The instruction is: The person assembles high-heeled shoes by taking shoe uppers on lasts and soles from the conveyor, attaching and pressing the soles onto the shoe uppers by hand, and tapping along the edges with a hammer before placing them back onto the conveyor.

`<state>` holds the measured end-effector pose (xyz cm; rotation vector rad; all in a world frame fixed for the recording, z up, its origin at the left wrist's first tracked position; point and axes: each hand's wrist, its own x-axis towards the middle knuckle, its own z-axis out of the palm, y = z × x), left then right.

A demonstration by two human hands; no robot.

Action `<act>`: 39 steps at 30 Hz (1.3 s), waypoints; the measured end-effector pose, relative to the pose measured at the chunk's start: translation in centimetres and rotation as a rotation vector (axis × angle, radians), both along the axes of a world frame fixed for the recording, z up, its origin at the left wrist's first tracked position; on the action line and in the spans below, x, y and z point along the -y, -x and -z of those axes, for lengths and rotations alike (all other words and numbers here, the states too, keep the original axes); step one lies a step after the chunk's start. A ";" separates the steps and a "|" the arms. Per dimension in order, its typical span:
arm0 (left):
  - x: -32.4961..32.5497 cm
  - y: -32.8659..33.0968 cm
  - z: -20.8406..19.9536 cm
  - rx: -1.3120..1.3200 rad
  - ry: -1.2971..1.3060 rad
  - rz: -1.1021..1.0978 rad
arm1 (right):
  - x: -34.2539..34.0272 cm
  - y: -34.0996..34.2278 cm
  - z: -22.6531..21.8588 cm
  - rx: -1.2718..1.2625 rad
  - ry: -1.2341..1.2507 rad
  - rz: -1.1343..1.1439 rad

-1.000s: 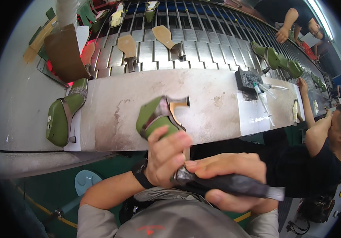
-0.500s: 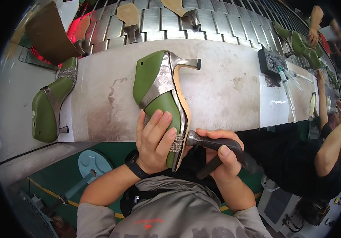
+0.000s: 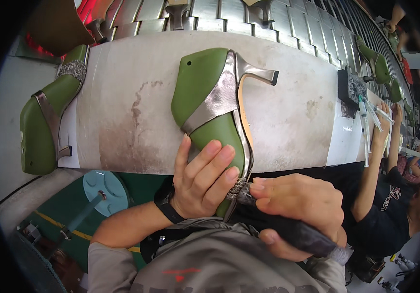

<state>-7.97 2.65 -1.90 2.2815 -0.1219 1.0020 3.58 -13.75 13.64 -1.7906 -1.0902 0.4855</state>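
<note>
A high-heeled shoe with metallic bands (image 3: 215,100) is on a green last (image 3: 200,80), lying on its side on the bench with its toe pointing at me. My left hand (image 3: 202,180) is closed over its forepart, fingers spread across the last. At the toe sits a glittery band (image 3: 235,189). My right hand (image 3: 300,207) is wrapped round a dark-handled tool (image 3: 307,239); its metal end (image 3: 245,196) is at the sole edge by the glittery band. The tool's exact kind is partly hidden by my fingers.
A matching shoe on a last (image 3: 51,115) lies at the bench's left. Behind the bench (image 3: 122,105) runs a slatted metal conveyor (image 3: 219,22) with more shoes. A dark block (image 3: 350,88) and syringes (image 3: 365,124) are at right, where a person (image 3: 390,200) reaches over.
The shoe has shifted right and slightly turned. My right hand has rolled over, its back now upward, with the tool handle pointing down to the right. My left hand moved along with the shoe.
</note>
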 end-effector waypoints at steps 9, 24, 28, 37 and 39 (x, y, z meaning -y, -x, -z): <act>-0.5 0.3 0.3 -0.007 -0.143 0.037 | -0.8 2.5 -1.4 0.216 0.117 -0.036; -0.4 -0.4 1.3 0.062 -0.129 0.016 | 3.3 7.1 -0.1 -0.148 0.001 0.196; 0.2 -0.3 0.9 0.075 -0.039 0.007 | 0.6 8.6 0.1 -0.208 -0.598 0.689; 0.8 -0.6 0.6 0.068 0.052 -0.042 | 0.5 4.5 1.5 -0.063 -0.040 0.395; 0.8 -0.9 0.7 0.085 0.041 -0.069 | 0.9 4.0 1.1 0.054 -0.068 0.371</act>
